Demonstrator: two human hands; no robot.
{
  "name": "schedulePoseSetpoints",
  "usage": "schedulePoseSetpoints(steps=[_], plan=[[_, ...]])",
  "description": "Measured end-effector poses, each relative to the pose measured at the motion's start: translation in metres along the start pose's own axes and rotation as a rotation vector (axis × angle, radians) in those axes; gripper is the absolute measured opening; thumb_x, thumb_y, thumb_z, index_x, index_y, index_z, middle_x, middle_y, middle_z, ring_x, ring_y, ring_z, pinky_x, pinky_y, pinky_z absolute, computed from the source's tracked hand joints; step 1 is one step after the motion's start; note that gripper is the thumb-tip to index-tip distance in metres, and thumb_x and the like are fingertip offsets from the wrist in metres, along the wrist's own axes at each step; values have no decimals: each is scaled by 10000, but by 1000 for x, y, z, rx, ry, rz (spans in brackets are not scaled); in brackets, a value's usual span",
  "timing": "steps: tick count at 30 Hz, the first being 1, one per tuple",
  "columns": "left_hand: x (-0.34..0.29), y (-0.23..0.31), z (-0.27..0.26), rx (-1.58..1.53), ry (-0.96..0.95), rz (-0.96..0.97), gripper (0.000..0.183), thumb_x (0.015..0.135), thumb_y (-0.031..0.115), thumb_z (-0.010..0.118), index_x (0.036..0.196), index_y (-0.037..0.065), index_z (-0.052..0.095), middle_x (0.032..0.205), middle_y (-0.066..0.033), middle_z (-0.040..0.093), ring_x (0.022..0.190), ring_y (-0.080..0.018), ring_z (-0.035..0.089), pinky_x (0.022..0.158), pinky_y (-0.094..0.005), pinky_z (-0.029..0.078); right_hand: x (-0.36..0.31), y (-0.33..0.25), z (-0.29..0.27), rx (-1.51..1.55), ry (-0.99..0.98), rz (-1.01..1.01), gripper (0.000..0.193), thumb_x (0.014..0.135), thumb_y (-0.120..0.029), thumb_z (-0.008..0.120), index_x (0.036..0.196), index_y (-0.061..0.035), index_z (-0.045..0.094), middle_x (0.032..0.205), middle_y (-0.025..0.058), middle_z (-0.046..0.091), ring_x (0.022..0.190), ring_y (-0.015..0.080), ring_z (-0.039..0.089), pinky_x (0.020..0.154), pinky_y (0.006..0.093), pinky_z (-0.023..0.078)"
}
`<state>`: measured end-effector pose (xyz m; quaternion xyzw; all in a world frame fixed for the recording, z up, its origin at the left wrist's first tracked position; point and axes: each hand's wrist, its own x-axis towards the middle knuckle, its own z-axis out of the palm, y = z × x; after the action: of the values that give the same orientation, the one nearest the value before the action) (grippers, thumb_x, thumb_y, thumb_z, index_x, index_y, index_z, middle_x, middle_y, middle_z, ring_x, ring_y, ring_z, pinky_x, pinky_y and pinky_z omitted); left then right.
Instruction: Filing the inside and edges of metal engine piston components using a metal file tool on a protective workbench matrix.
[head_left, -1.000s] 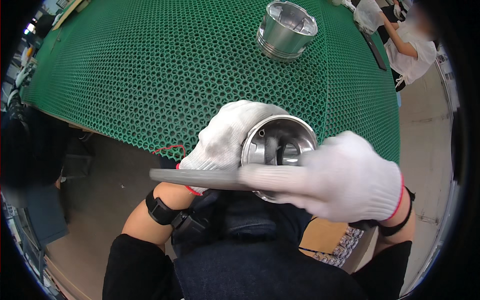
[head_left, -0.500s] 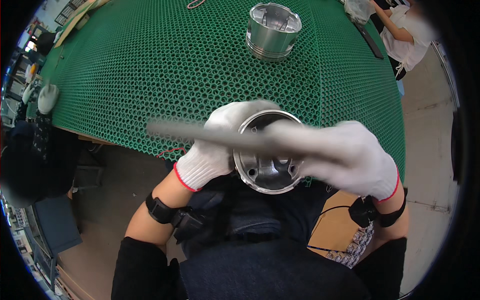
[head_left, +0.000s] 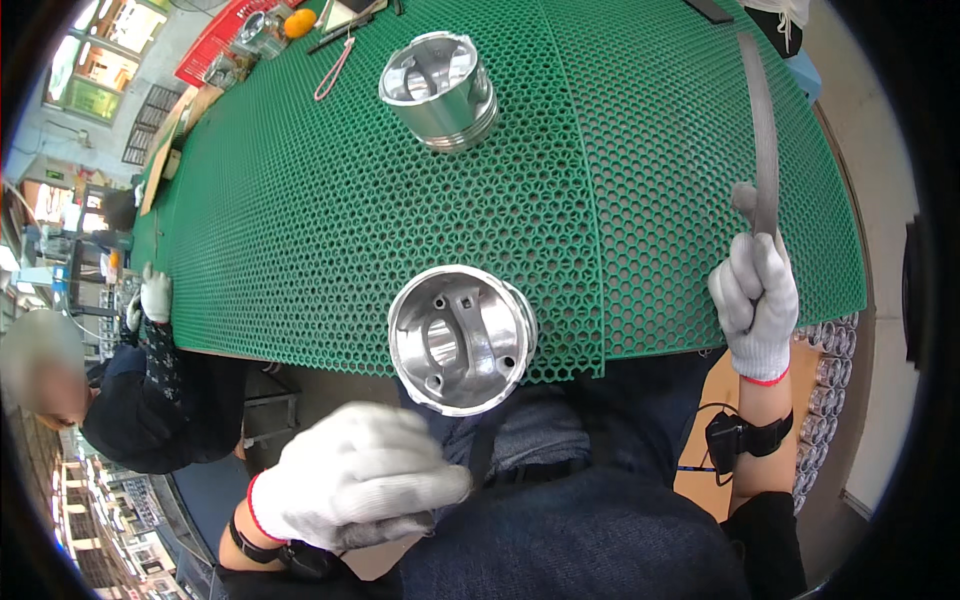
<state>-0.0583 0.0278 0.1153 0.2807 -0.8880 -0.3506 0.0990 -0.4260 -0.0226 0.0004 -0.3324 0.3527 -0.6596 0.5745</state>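
An aluminium piston (head_left: 480, 355) sits at the near edge of the green mat, its hollow open end toward me, showing the inner bosses and holes. My left hand (head_left: 360, 480), in a white knit glove with a red cuff, is apart from it, just below and to the left. Its fingers are curled in and no object shows in them. Far to the right, my gloved right hand (head_left: 757, 290) grips one end of a long flat grey file (head_left: 762, 130), which points away from me. A second piston (head_left: 440, 95) stands farther back on the mat.
The green honeycomb mat (head_left: 290, 220) covers the table. A pink loop (head_left: 335, 70), a red crate (head_left: 215, 45) and an orange fruit (head_left: 300, 22) lie at the far left. Several metal parts (head_left: 825, 400) line a cardboard surface at lower right. A co-worker (head_left: 150, 400) sits at left.
My left hand has let go of the near piston and drawn back toward me. My right hand has swung the file from across the piston out to the right. The view has shifted.
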Motion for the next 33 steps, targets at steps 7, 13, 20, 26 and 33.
schedulePoseSetpoints(steps=[7,13,20,26,33], plan=[[64,-36,-19,830,-53,271,276,670,213,609,923,112,653,869,-33,635,910,-226,626,922,-408,508,2,0,-26,398,-45,73,424,1033,-263,467,1381,-30,402,614,-70,269,404,34,241,387,207,221],[39,-86,-100,-594,857,-851,228,866,193,599,1030,46,658,918,-98,689,817,-306,685,724,-394,584,-5,0,-24,325,34,62,417,1015,-265,492,1357,-44,402,641,-54,321,412,53,266,390,224,242],[-103,-265,-173,-81,1324,-1097,423,878,187,686,1247,45,537,1197,-195,608,1074,-313,619,903,-429,513,8,-3,-16,303,-64,110,457,982,-295,565,1344,-62,410,666,-38,395,425,78,303,400,236,262],[92,-129,-104,879,481,42,660,718,167,773,1313,56,511,1284,-187,548,1142,-342,550,996,-431,445,0,1,-11,138,-4,50,574,953,-379,613,1399,-79,410,676,-29,390,462,81,328,417,240,276],[139,-116,-63,785,375,-37,199,739,125,720,891,61,610,806,-107,594,884,-326,586,1032,-515,412,-5,-3,-3,-170,-51,55,744,906,-504,637,1428,-43,376,589,-45,376,387,54,321,359,224,260]])
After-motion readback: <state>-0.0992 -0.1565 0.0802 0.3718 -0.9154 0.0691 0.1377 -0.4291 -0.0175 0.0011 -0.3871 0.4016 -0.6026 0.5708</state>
